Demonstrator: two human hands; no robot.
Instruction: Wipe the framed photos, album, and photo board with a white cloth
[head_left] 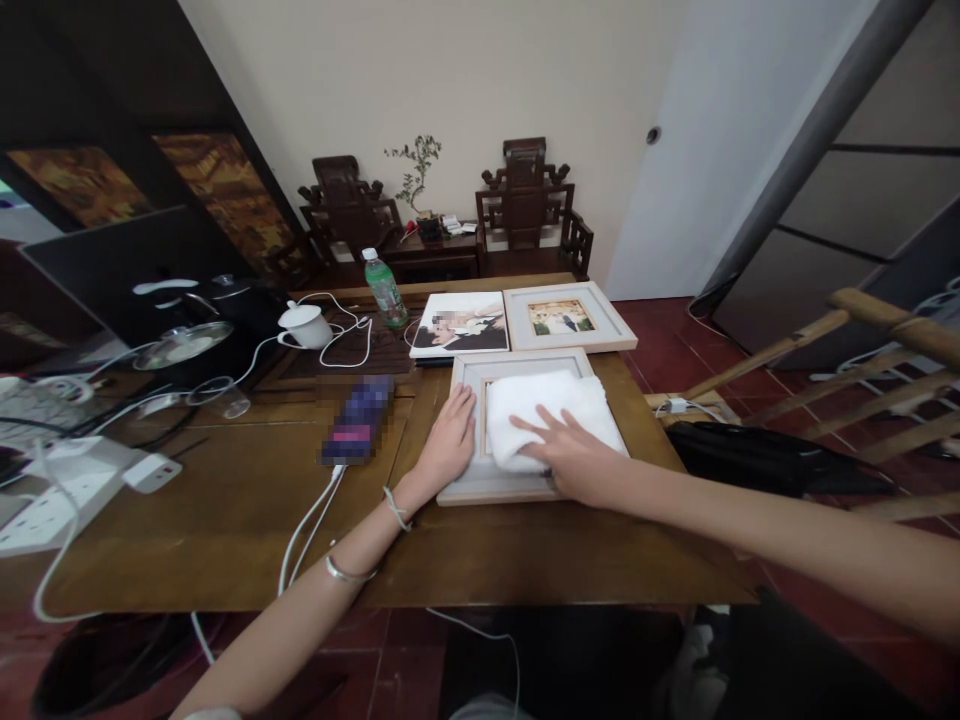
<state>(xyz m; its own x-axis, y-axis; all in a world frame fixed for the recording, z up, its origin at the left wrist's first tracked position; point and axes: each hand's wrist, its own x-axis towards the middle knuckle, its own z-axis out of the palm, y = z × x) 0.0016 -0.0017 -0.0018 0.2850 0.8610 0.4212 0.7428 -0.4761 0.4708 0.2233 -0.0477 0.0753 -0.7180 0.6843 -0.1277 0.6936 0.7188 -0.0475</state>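
Observation:
A picture frame [487,487] with a pale wooden border lies flat near the table's front edge. My left hand [450,437] rests on its left border, fingers stretched out and holding nothing. On top of the frame is a folded white cloth [551,395], which hides most of the picture. My right hand [574,452] lies on the cloth with its fingers spread, pressing it against the frame. Just behind, a second frame [559,318] with a small photo sits beside a white-edged photo panel [461,325].
To the left are a phone [356,422] with a white cable, a lidded white cup [306,325], a green-labelled bottle [385,288], a clear cup [225,398], a kettle [236,305] and a power strip [64,490]. A wooden chair [840,350] stands at the right.

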